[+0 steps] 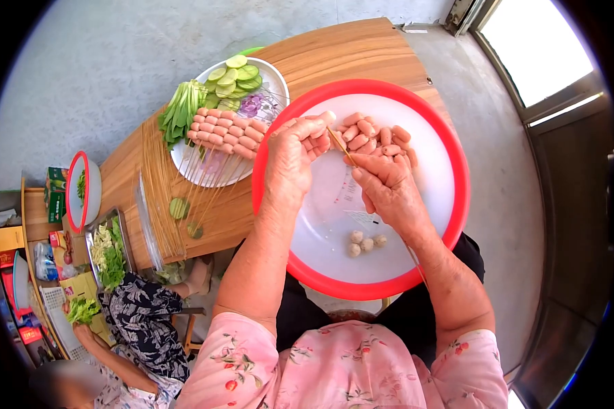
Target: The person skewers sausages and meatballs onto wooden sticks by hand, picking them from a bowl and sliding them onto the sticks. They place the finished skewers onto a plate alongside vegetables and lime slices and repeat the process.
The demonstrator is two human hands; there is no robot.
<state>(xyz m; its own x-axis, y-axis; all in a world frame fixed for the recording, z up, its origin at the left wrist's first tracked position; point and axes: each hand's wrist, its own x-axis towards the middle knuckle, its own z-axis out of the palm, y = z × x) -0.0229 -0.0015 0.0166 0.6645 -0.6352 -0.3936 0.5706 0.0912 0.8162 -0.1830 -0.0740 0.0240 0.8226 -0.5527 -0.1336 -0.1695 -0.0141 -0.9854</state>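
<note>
Over a white basin with a red rim [462,198], my right hand [389,187] pinches a thin bamboo skewer [340,144]. The skewer's upper end reaches the fingertips of my left hand [295,153], which is closed with its fingers curled. What the left fingers hold, if anything, is hidden. Beside the hands, a heap of small pink sausages [366,136] lies in the far part of the basin. Several greyish meatballs [367,243] sit near its front. The basin rests at my lap, against the table's edge.
On the wooden table [341,51], a white plate [280,82] holds skewered sausages [226,131], greens [183,109] and cucumber slices [235,78]. Loose skewers [158,198] lie left of it. A seated person [140,327] at lower left holds lettuce [83,310] near a metal tray [125,238].
</note>
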